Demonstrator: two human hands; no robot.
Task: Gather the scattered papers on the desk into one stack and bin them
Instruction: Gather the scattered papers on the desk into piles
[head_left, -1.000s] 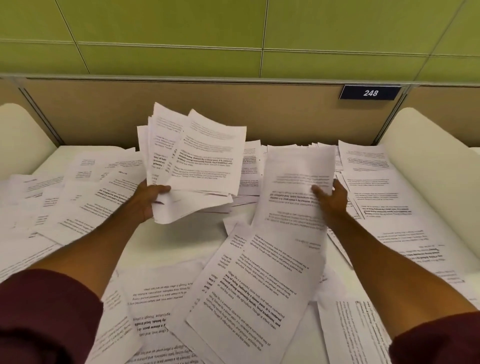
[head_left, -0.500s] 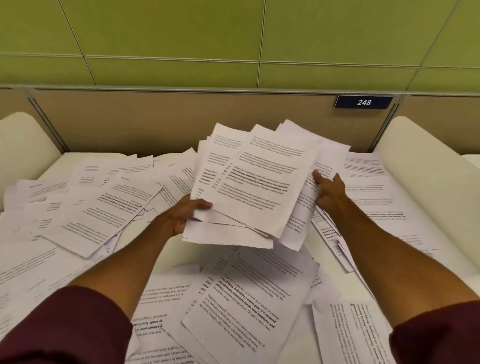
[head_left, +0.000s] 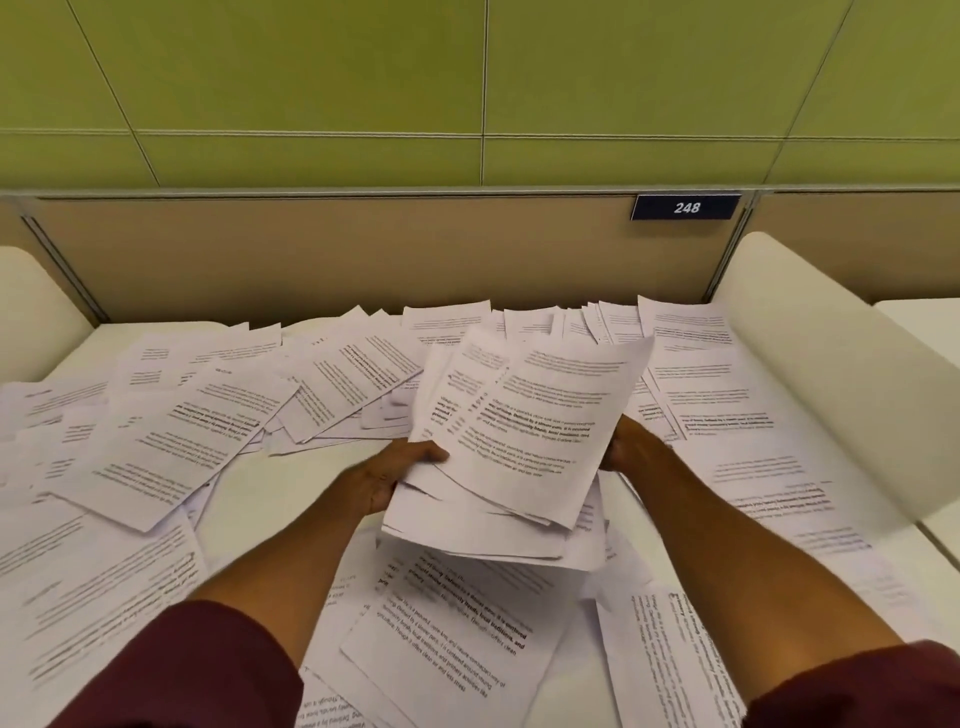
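Note:
A loose bundle of printed white sheets (head_left: 524, 441) is held up above the middle of the desk, tilted toward me. My left hand (head_left: 392, 475) grips its lower left edge, thumb on top. My right hand (head_left: 631, 449) holds the bundle's right edge and is partly hidden behind the paper. Many more printed sheets lie scattered flat over the white desk (head_left: 270, 499): a spread on the left (head_left: 156, 452), a row along the back (head_left: 519, 322), some on the right (head_left: 727, 395) and several near me (head_left: 457, 634). No bin is in view.
A beige partition (head_left: 363, 249) with a dark "248" plate (head_left: 685, 208) closes the back of the desk, below a green panelled wall. Rounded white side dividers stand at the left (head_left: 36, 306) and right (head_left: 831, 374). A neighbouring white desk (head_left: 930, 332) shows at far right.
My left hand carried the bundle from the left toward the centre right. My right hand left the flat sheet it pressed and now holds the bundle's right edge, lower and closer to me.

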